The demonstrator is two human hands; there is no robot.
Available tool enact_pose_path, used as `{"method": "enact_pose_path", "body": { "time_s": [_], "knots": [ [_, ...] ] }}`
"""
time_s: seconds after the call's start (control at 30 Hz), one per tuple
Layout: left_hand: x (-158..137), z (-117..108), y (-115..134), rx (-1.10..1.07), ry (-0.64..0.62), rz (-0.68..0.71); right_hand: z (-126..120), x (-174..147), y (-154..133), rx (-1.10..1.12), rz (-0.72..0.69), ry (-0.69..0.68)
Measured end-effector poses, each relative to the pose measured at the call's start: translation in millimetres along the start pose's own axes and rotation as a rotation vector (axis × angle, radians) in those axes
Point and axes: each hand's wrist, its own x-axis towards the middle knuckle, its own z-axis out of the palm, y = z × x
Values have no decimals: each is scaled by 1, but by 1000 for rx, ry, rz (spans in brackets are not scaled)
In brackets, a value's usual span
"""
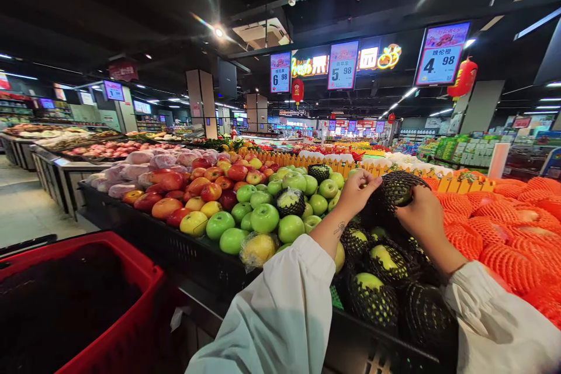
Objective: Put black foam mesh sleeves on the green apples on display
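My right hand (421, 216) is wrapped round a green fruit in a black foam net (397, 187), held up above the display. Its exact kind is mostly hidden by the mesh. Close to the fruit's left side, my left hand (357, 190) has thumb and fingers pinched together; whether the net's edge is between them I cannot tell. Below both hands lie several netted green fruits (385, 263), their pale green skin showing through the openings. Loose green apples (265, 218) are heaped left of my left forearm, with another netted fruit (290, 201) among them.
Red apples (210, 192) and bagged pink fruit (138, 172) lie further left. Orange-netted fruit (504, 222) is piled at the right. A red basket (144, 263) stands at lower left, beside the black display bin (175, 245). Price screens (343, 65) hang overhead.
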Motion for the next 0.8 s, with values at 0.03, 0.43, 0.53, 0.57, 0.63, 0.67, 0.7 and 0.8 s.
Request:
{"method": "enact_pose_path", "body": {
  "time_s": [0.03,0.43,0.53,0.57,0.63,0.67,0.7,0.8],
  "knots": [
    [1,0,0,-28,3,-9,0,0,0,19,-3,5],
    [-3,-2,3,-18,58,-39,-1,-3,-4,96,22,19],
    [-2,-3,0,42,42,-75,-1,-3,-4,80,37,61],
    [-2,-4,-2,85,10,-99,-1,-3,-3,76,41,83],
    [-2,-6,-7,177,-104,-176,-1,-3,-1,75,45,121],
    [-2,-6,-9,204,-164,-216,-1,-3,0,78,45,129],
    [-2,-6,-11,210,-209,-246,0,-3,1,83,44,130],
    [-1,-6,-14,113,-174,-229,3,-2,4,111,27,125]
  ]
}}
